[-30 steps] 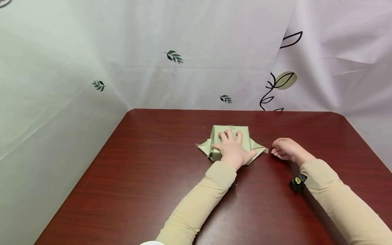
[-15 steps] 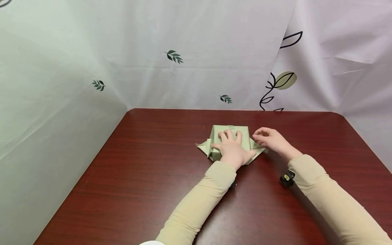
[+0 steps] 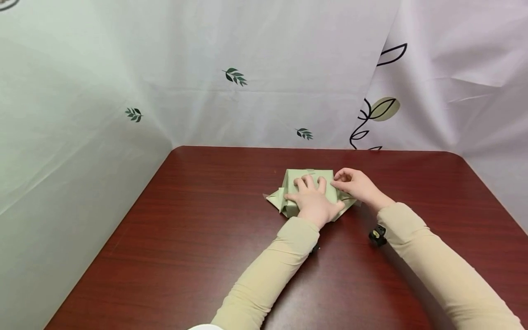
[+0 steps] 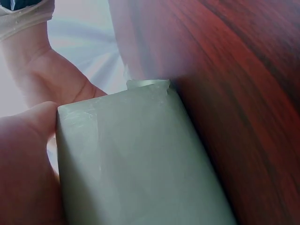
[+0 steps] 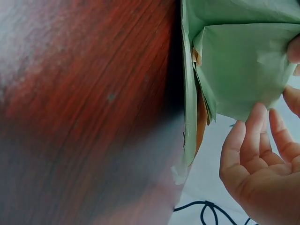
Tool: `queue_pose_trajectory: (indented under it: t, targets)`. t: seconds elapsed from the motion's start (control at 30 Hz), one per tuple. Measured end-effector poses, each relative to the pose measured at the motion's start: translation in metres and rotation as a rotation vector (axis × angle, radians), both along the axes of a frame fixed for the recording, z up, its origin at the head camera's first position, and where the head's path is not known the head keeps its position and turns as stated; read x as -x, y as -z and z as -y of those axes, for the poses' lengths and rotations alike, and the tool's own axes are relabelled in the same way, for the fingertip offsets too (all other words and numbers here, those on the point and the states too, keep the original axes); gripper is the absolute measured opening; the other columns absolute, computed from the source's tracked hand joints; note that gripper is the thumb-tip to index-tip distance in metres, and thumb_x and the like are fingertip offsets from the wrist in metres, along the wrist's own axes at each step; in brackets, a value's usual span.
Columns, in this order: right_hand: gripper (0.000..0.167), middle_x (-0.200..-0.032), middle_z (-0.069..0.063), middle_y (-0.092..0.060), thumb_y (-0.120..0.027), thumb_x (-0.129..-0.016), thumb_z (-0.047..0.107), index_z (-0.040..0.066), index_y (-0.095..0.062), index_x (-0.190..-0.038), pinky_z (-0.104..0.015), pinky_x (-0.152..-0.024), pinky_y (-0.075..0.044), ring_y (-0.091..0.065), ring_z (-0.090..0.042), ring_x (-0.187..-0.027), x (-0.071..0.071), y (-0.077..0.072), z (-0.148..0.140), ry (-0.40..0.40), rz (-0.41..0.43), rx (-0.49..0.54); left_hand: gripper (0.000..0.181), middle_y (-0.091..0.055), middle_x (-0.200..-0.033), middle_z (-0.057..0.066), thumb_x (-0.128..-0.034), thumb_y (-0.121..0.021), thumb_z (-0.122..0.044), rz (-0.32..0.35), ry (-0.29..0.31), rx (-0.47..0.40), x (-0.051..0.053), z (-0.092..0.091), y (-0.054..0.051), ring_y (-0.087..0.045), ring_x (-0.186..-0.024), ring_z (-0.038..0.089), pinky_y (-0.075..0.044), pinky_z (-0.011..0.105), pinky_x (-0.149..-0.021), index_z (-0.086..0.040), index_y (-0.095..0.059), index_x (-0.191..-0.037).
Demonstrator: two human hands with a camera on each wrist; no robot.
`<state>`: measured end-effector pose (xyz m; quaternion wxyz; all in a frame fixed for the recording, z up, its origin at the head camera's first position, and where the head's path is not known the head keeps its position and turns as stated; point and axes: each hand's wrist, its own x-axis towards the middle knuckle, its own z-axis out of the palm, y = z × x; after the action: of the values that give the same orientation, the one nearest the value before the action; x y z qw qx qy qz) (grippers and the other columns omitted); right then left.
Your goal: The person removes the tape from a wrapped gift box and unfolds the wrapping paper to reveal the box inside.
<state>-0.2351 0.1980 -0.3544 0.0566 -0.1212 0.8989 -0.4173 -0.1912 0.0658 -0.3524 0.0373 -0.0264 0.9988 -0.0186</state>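
Observation:
A box wrapped in pale green paper [image 3: 292, 176] sits on the table, with folded triangular flaps sticking out at both sides. My left hand [image 3: 312, 205] rests on its top, fingers spread and thumb towards the right side. In the left wrist view, part of that hand [image 4: 23, 164] lies along the box's edge. At the box's right side is my right hand [image 3: 358, 187], its fingers bent and close together. The right wrist view has the right hand's fingertips [image 5: 257, 115] at the edge of a folded paper end [image 5: 239, 70]; whether they pinch it I cannot tell.
The dark red wooden table [image 3: 185, 220] runs back to a pale cloth backdrop [image 3: 264, 55] with leaf prints. Clear tape [image 5: 179, 174] shows at a flap tip. A dark cord [image 5: 206, 204] appears beyond the table edge in the right wrist view.
My right hand has moved left and a little away from me, from beside the right flap's tip to the box's right side. The left hand and the box have stayed put.

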Motion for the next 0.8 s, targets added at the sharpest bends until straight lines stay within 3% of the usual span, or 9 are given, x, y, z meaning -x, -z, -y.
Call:
queue_pose_trajectory:
  t: [0.17,0.3,0.47,0.6,0.7,0.8]
  targets:
    - [0.024,-0.089,-0.012,-0.061,-0.063,-0.090,0.018,-0.002,-0.058,-0.104,-0.027,-0.068,-0.043,-0.053,-0.015,-0.076,-0.001,0.000,0.002,0.010,-0.030,-0.014,0.081,-0.027,-0.144,0.009,-0.0767,-0.036,-0.082,-0.009,0.012,0.010,-0.001,0.001,0.000,-0.025,-0.133,0.031,-0.040,0.063,-0.084,-0.036,-0.027,-0.142]
    - [0.024,-0.093,-0.015,-0.063,-0.063,-0.090,0.017,-0.001,-0.059,-0.105,-0.028,-0.069,-0.043,-0.054,-0.016,-0.077,0.000,0.001,0.003,0.010,-0.062,-0.034,0.079,-0.029,-0.143,0.009,-0.0810,-0.028,-0.082,0.001,0.071,0.024,-0.005,0.010,-0.003,-0.027,-0.131,0.031,-0.044,0.059,-0.080,-0.033,-0.029,-0.143]
    - [0.022,-0.093,-0.016,-0.064,-0.064,-0.089,0.016,0.000,-0.061,-0.104,-0.028,-0.070,-0.043,-0.056,-0.019,-0.079,0.001,-0.001,0.003,0.020,-0.106,-0.068,0.063,-0.035,-0.137,0.012,-0.0930,-0.034,-0.064,0.017,0.257,-0.071,-0.005,0.037,-0.014,-0.034,-0.125,0.034,-0.050,0.051,-0.076,-0.023,-0.040,-0.141]
    - [0.024,-0.096,-0.016,-0.064,-0.064,-0.089,0.017,0.000,-0.061,-0.105,-0.031,-0.073,-0.043,-0.057,-0.024,-0.085,0.002,-0.003,0.004,0.015,-0.119,-0.081,0.039,-0.044,-0.127,0.015,-0.0989,-0.045,-0.039,0.023,0.445,-0.160,0.004,0.067,-0.023,-0.040,-0.115,0.035,-0.050,0.043,-0.082,-0.014,-0.054,-0.127]
    - [0.027,-0.103,-0.018,-0.063,-0.064,-0.089,0.017,0.000,-0.061,-0.110,-0.036,-0.079,-0.044,-0.058,-0.029,-0.093,0.002,-0.002,0.005,0.000,-0.118,-0.089,0.029,-0.049,-0.120,0.014,-0.0976,-0.051,-0.029,0.023,0.524,-0.196,0.013,0.085,-0.026,-0.042,-0.112,0.032,-0.047,0.039,-0.089,-0.011,-0.059,-0.118]
    - [0.029,-0.111,-0.020,-0.061,-0.063,-0.090,0.015,-0.001,-0.061,-0.115,-0.042,-0.085,-0.045,-0.058,-0.032,-0.099,0.000,0.000,0.005,-0.015,-0.119,-0.100,0.034,-0.050,-0.121,0.013,-0.0946,-0.057,-0.031,0.034,0.554,-0.237,0.023,0.099,-0.025,-0.043,-0.113,0.029,-0.045,0.038,-0.092,-0.010,-0.060,-0.121]
